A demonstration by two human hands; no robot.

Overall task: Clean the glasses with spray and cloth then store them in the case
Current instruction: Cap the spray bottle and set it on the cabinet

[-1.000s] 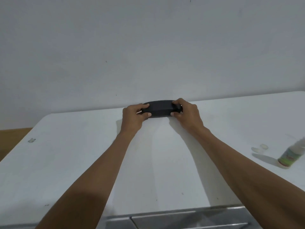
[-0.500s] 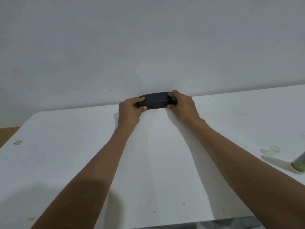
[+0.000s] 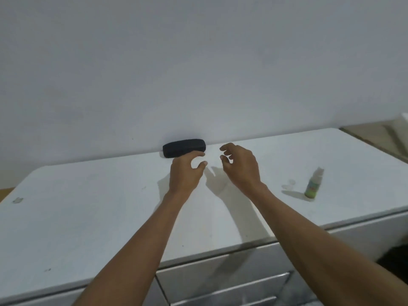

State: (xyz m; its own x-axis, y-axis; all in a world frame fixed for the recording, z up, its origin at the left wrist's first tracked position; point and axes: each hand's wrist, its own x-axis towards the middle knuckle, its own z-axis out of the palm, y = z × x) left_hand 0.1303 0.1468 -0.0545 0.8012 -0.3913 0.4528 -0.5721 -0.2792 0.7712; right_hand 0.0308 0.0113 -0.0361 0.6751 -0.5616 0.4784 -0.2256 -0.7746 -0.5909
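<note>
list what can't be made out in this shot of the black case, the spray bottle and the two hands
Head view, the only one:
- Inside the shut black oval glasses case: its lid hides whether glasses or cloth are in it.
- Label on the small green-and-white spray bottle: blurred, too small to read.
- Clear round object beside the bottle: too faint to identify.
- Left hand fingertips: whether they touch the case is unclear.
- Right hand: blurred, apart from the case.
- Grey drawers: cut off by the bottom edge.

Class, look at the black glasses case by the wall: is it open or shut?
Shut. The black glasses case lies as one closed oval with no lid raised, at the back of the white table; neither hand holds it.
</note>
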